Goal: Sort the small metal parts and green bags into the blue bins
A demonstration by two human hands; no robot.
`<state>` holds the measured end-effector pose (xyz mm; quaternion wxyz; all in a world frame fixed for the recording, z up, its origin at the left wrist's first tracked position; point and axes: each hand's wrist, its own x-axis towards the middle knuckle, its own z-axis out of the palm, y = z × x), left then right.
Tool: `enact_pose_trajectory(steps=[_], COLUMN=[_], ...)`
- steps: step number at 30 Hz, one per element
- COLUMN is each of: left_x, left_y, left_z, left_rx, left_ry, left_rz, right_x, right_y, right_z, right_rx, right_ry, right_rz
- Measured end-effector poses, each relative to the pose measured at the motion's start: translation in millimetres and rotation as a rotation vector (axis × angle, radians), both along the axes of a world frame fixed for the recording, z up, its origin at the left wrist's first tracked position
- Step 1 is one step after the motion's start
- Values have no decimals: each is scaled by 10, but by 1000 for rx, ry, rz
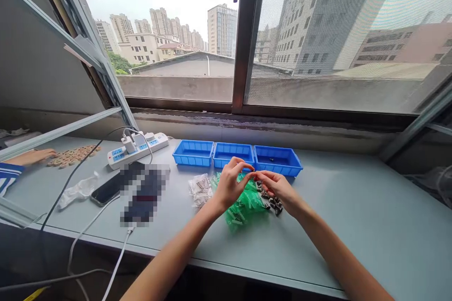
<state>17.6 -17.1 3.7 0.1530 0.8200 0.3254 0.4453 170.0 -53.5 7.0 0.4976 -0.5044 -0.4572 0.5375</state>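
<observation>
My left hand (231, 183) and my right hand (277, 188) meet fingertip to fingertip above the table, both closed in a pinch. Whatever small piece sits between the fingers is too small to name. Beneath them lies a green plastic bag (243, 207) with pieces inside. Several small dark metal parts (276, 205) are heaped by the right hand. To the left of the green bag is a clear bag of small parts (200, 190). Behind the hands stand three blue bins in a row: a left bin (193, 160), a middle bin (226, 162) and a right bin (282, 169) with a small piece inside.
A white power strip (141, 148) with plugs and cables stands left of the bins. A dark phone (106, 193), a blurred device (141, 202) and a crumpled plastic bag (79, 190) lie nearby. At far left another person's hand (38, 155) touches small tan rings (72, 156).
</observation>
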Motion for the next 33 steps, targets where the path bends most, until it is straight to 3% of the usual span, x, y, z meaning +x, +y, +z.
enact_pose_trajectory(steps=[3, 12, 21, 25, 33], left_x=[7, 40, 30, 46, 24], left_y=[-5, -43, 2, -30, 6], left_z=[-3, -22, 27, 75, 150], left_rx=[3, 37, -49, -168, -582], left_ry=[-8, 31, -71, -151, -410], left_rz=[0, 58, 105, 69, 68], right_x=[-27, -21, 231, 323, 404], right_y=[-5, 32, 159, 213, 232], right_z=[7, -65, -149, -191, -179], right_rx=[27, 82, 249, 248, 270], right_ry=[15, 5, -157, -138, -90], right_rz=[20, -98, -413, -500, -607])
